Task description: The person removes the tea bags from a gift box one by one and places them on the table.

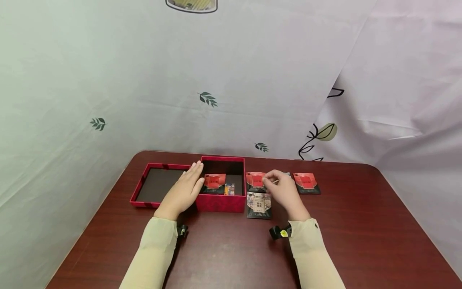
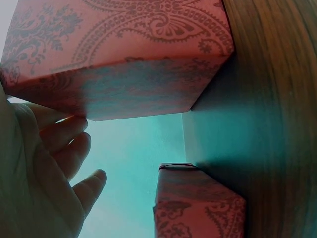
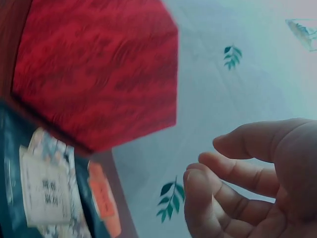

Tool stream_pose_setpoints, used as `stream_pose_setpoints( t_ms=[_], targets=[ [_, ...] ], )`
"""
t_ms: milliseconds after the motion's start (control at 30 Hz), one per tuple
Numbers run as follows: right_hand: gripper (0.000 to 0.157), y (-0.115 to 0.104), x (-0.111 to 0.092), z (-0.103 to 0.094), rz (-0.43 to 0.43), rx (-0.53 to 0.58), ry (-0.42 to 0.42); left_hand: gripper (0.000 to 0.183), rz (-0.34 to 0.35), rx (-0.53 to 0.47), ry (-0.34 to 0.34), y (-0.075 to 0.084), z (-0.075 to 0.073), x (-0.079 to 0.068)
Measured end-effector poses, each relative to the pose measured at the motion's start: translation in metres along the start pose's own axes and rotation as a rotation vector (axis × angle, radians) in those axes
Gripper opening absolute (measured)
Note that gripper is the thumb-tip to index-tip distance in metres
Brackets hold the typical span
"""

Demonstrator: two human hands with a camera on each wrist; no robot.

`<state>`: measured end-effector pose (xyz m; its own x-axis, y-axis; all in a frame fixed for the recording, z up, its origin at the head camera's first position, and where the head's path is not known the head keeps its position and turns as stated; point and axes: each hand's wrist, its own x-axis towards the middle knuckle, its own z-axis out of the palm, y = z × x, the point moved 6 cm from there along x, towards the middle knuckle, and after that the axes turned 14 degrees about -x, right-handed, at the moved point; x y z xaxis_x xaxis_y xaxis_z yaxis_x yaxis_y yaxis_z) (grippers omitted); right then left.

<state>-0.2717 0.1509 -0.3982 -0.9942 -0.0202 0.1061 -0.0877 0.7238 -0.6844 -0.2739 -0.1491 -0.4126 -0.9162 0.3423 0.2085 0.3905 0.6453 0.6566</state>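
A red patterned box (image 1: 221, 203) stands on the table, dark inside. It holds a red-and-black packet (image 1: 215, 181) and part of a colourful one (image 1: 229, 189). My left hand (image 1: 183, 193) has its fingers extended along the box's left rim, over the right side of a shallow red lid (image 1: 159, 185). To the right of the box, my right hand (image 1: 283, 191) hovers with fingers loosely bent; the right wrist view shows a gap between thumb and fingertips, with nothing held. Nearest it are a red packet (image 1: 254, 180) and a floral-print packet (image 1: 258, 205).
Another red-and-black packet (image 1: 306, 183) lies to the right of my right hand. That hand mostly covers a further packet (image 1: 287, 174). The brown table (image 1: 231, 249) meets a pale printed cloth (image 1: 231, 80) along its back edge.
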Motion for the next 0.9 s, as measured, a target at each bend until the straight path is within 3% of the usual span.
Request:
stream_pose_setpoints(
  t_ms=[300,667,767,900],
  targets=[
    [0.010,-0.032,-0.010,0.002,-0.038,0.218,0.031,0.059,0.001,0.001,0.000,0.002,-0.001,-0.001],
    [0.012,-0.064,-0.009,0.032,-0.149,0.394,0.019,0.059,0.005,0.003,0.008,0.003,0.000,-0.001],
    [0.015,-0.073,-0.002,0.041,-0.145,0.370,-0.026,0.059,0.003,0.008,0.008,0.002,0.000,-0.001],
    [0.020,-0.085,0.007,0.049,-0.137,0.242,-0.102,0.059,-0.002,0.009,0.005,0.002,-0.001,-0.001]
  ],
)
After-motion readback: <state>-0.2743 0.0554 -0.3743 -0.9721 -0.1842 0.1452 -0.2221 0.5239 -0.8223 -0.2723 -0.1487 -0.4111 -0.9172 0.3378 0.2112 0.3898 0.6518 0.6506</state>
